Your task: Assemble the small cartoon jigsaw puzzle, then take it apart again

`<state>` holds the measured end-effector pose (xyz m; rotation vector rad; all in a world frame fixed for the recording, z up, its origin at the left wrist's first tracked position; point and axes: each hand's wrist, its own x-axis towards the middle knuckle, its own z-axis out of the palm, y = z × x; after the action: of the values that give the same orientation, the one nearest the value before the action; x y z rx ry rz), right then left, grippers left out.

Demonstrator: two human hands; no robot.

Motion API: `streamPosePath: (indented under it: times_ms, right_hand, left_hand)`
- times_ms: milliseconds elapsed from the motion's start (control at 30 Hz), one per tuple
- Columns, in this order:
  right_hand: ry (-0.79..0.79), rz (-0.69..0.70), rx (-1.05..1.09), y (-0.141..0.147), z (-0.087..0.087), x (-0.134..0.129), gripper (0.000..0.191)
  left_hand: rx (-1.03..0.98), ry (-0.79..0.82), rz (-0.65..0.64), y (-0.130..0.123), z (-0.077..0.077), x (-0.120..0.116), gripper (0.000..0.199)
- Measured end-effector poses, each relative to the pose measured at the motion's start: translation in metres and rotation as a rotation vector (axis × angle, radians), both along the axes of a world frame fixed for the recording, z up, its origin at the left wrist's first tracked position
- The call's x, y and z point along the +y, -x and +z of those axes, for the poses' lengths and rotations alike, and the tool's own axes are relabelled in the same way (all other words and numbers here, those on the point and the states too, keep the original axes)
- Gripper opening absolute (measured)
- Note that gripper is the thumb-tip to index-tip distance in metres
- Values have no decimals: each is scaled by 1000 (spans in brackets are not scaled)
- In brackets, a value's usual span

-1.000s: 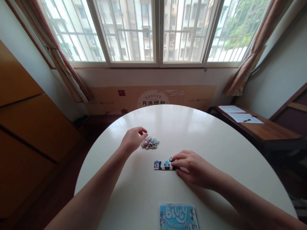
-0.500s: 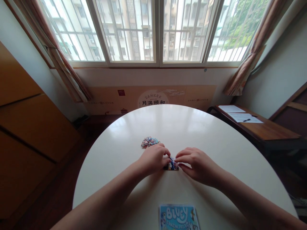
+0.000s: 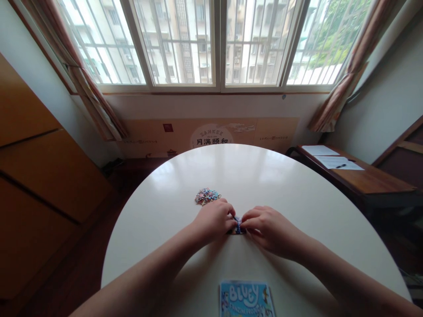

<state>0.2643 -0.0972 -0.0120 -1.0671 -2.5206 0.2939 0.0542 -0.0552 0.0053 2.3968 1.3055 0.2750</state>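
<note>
Between my two hands lies a small joined patch of jigsaw puzzle (image 3: pixel 238 226), dark blue with some lighter parts, flat on the white table. My left hand (image 3: pixel 216 220) has its fingers curled onto the patch's left side. From the right, my right hand (image 3: pixel 269 226) presses its bent fingertips on the patch's right edge. Both hands partly cover the patch, so its full outline and any single piece under the fingers are hidden. Just beyond my left hand is a heap of loose jigsaw pieces (image 3: pixel 206 196) in mixed colours.
A blue "Bluey" book or box lid (image 3: pixel 246 299) lies at the near edge of the round white table (image 3: pixel 158 198). On the right, a wooden side table (image 3: pixel 380 178) bears papers (image 3: pixel 339 162) and a pen. A printed cardboard panel (image 3: pixel 145 136) stands below the barred window.
My right fingers have closed in slightly over the patch's right side, covering more of it. My left hand stays nearly where it was.
</note>
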Motion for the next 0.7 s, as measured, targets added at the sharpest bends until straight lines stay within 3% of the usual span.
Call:
streamPosePath:
  times_ms: [700]
  right_hand:
    - [15, -11, -22, -1, 1, -2, 24]
  left_hand:
    - [-199, 70, -16, 5, 1, 12, 12]
